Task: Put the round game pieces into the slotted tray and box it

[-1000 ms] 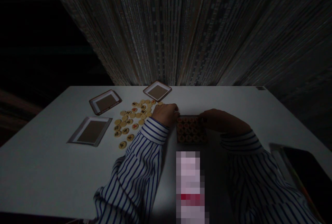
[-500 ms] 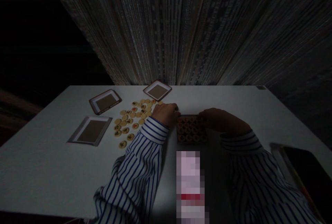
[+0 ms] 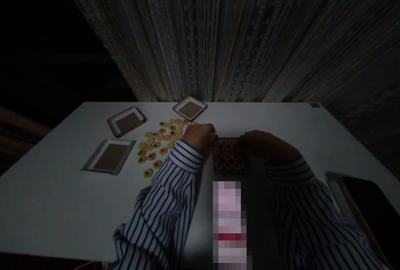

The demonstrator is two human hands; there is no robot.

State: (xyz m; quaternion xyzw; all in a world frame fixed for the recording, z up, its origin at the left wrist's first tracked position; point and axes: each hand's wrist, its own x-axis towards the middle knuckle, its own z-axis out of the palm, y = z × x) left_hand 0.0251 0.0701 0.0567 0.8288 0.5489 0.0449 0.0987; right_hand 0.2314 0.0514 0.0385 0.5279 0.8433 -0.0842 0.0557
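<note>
A small dark box (image 3: 248, 171) sits on the table in front of me, filled with rows of Chinese chess pieces (image 3: 228, 165) marked in red and dark characters. My left hand (image 3: 200, 136) is at the box's far left corner, fingers bent and closed; what they hold, if anything, is hidden. At the far right corner, my right hand (image 3: 264, 145) reaches over the rim with its fingertips together in deep shadow. I cannot make out what is between them. Left of my left hand, several loose pale wooden chess pieces (image 3: 151, 156) lie scattered, some face up.
Three shallow trays or lids lie on the white table (image 3: 56, 203): one brown-rimmed (image 3: 143, 119), one at the back (image 3: 204, 106), one clear-edged (image 3: 131, 153). A dark flat object (image 3: 371, 203) is at the right. Striped string curtain (image 3: 200, 32) hangs behind the table.
Almost nothing differs. The view has shifted very slightly, and both hands stay at the box's far corners.
</note>
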